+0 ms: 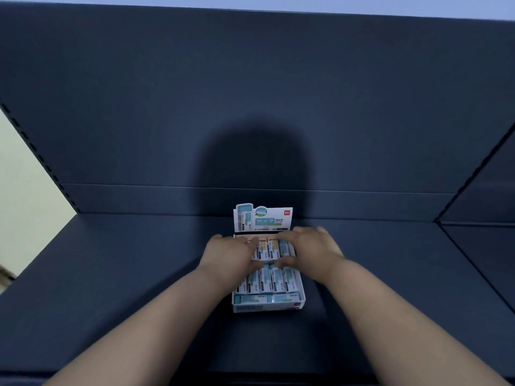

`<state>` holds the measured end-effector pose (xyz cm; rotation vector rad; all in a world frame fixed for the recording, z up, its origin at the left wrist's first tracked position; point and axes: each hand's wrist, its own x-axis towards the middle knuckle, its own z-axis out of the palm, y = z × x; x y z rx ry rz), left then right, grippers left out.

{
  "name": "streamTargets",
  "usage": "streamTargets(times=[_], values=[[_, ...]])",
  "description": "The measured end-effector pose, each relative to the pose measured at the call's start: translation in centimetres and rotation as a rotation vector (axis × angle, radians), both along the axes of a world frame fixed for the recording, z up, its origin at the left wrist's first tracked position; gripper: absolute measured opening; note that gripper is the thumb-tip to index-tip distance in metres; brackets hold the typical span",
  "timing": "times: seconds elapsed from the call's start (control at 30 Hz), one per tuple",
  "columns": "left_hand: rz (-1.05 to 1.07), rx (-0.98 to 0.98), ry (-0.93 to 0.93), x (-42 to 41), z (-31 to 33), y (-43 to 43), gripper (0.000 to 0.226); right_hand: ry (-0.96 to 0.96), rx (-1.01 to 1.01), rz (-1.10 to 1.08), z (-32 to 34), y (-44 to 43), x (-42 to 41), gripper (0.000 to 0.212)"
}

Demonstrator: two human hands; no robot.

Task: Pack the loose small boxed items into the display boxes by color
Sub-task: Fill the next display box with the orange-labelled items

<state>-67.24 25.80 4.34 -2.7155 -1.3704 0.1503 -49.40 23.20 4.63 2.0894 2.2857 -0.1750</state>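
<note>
A white display box [267, 307] with a teal-printed upright header card [263, 219] stands on the dark shelf, filled with small boxed items. The near rows hold teal-and-white items [274, 280]. The far row holds orange-topped items [267, 249] and one teal one. My left hand [230, 253] lies over the far left of the box, fingers spread on the items and thumb at the row gap. My right hand [308, 250] lies over the far right, fingers reaching across the far row and thumb at the gap. Whether either hand pinches an item is hidden.
The dark blue shelf [139, 288] runs wide to both sides of the box, with a tall back panel [250, 107] behind it. A side panel [479, 246] angles in at the right. A pale wall [25, 190] shows at the left.
</note>
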Motion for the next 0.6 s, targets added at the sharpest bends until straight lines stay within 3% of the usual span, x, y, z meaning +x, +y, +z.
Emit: streamTargets(times=[0.23,0.43,0.6], values=[[-0.128,0.093,-0.119,2.1,1.2,-0.9,0.048,0.147,0.06,-0.152,0.0,-2.4,2.1,0.066],[-0.285,-0.003,-0.146,6.3,0.2,-3.1,0.043,0.141,0.026,-0.282,-0.9,-5.1,3.9,0.066],[-0.38,0.073,-0.148,8.9,0.4,-4.5,0.044,0.141,0.024,-0.315,-1.0,-7.2,5.7,0.065]])
